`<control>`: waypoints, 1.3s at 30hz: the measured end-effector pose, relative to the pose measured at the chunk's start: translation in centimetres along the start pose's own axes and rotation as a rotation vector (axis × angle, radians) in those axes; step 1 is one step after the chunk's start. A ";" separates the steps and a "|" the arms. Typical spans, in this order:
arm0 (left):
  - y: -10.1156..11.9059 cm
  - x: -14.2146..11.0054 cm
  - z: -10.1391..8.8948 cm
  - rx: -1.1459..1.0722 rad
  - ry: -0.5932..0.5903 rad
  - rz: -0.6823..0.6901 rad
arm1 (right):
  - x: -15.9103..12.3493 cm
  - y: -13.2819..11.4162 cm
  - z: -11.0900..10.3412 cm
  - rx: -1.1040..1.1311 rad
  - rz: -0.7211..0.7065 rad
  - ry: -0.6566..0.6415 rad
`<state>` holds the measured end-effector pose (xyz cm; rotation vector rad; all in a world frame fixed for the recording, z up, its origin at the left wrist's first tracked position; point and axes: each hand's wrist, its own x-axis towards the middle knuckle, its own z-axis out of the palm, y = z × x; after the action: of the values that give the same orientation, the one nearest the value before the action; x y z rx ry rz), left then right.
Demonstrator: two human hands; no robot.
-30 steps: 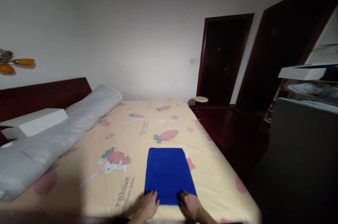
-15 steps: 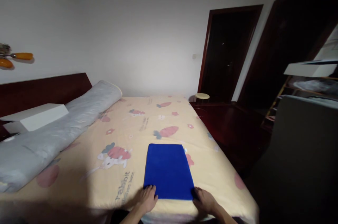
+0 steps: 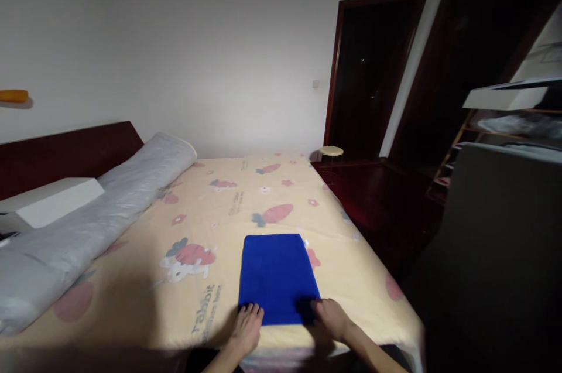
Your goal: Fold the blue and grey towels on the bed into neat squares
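A folded blue towel (image 3: 277, 272) lies flat on the yellow cartoon-print bedsheet (image 3: 228, 226), close to the bed's near edge. My left hand (image 3: 248, 326) rests at the towel's near left corner, fingers spread flat with the tips on the cloth. At the near right corner is my right hand (image 3: 332, 317), whose fingers curl onto the towel's edge and seem to pinch it, though the dim light hides the grip.
A long grey bolster (image 3: 83, 221) lies along the dark wooden headboard (image 3: 65, 153) at left, with a white box (image 3: 48, 200) beside it. A small round stool (image 3: 331, 152) stands by the dark doorway (image 3: 373, 74). A grey cabinet (image 3: 504, 256) and shelves fill the right.
My right hand slid left along the towel's near edge onto its corner. The left hand stayed at the left corner. The view shifted slightly.
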<state>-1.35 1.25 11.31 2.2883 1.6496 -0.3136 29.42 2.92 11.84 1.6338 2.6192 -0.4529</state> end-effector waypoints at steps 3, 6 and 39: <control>0.0 0.2 0.3 0.012 -0.003 -0.012 | -0.1 -3.1 0.0 0.011 -0.112 -0.005; -0.4 0.3 0.8 0.029 0.017 -0.013 | -0.3 -4.6 0.5 -0.031 -0.181 -0.014; 0.8 -0.1 0.7 0.163 0.088 0.190 | 1.6 -0.7 8.3 -0.391 -0.202 0.389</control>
<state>-0.58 0.70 10.80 2.5917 1.4796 -0.3175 26.95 1.96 3.81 1.4530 2.9021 0.4000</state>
